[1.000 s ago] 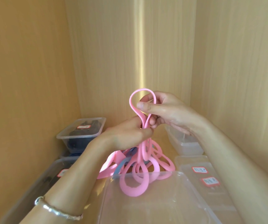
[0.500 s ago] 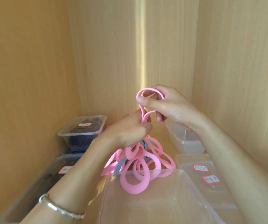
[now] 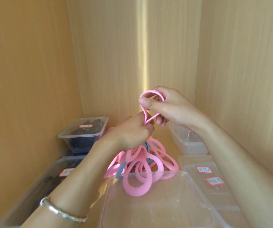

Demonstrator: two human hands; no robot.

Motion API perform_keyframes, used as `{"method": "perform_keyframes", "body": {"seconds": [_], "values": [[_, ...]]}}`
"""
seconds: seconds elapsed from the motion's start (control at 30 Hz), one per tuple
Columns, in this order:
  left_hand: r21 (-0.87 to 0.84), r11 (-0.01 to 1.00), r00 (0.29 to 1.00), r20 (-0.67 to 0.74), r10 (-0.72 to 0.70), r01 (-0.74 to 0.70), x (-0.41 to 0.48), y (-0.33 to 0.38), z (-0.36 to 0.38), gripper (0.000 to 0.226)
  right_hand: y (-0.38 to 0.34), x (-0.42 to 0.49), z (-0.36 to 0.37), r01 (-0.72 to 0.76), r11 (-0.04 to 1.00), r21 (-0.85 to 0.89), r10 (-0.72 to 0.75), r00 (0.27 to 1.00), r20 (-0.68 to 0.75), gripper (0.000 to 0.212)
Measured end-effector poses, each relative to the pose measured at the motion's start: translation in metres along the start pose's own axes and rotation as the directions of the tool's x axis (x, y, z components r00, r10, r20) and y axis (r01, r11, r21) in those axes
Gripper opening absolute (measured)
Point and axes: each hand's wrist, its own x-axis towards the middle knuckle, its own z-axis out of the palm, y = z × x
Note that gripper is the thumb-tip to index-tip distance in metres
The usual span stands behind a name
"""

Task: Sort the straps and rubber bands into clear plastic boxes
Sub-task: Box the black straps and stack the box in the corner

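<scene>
Pink straps (image 3: 132, 157) hang in a tangled bunch with a blue strap (image 3: 122, 168) mixed in, just above the far rim of the big clear box (image 3: 165, 209). The lowest loops dip over that rim. Left hand (image 3: 132, 132) grips the bunch at its top, fingers curled tight round it. Right hand (image 3: 167, 104), higher up beyond the box, pinches one pink loop (image 3: 149, 92) between thumb and fingers. Step in hand, likely: teasing one strap out of the tangle. Next move probably needs the right hand drawing the loop up and clear while the left anchors the rest. Interlaced loops may snag.
</scene>
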Motion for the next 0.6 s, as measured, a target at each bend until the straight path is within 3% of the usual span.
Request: {"method": "perform_keyframes", "body": {"seconds": [0.23, 0.4, 0.6], "values": [[-0.014, 1.000, 0.999, -0.024, 0.024, -0.024, 0.0004, -0.0014, 0.0009, 0.029, -0.0021, -0.0006, 0.0006, 0.010, 1.000, 0.020, -0.011, 0.999, 0.038, 0.030], [-0.061, 0.996, 0.998, -0.013, 0.064, -0.064, 0.0018, -0.0055, 0.0030, 0.012, -0.0034, -0.0011, -0.0002, -0.010, 1.000, 0.025, 0.008, 0.997, 0.078, 0.037], [-0.075, 0.990, 0.993, -0.016, 0.115, -0.116, 0.0019, -0.0062, 0.0039, 0.022, -0.0034, -0.0022, 0.0009, -0.012, 0.999, -0.036, 0.016, 0.994, 0.111, 0.032]]}}
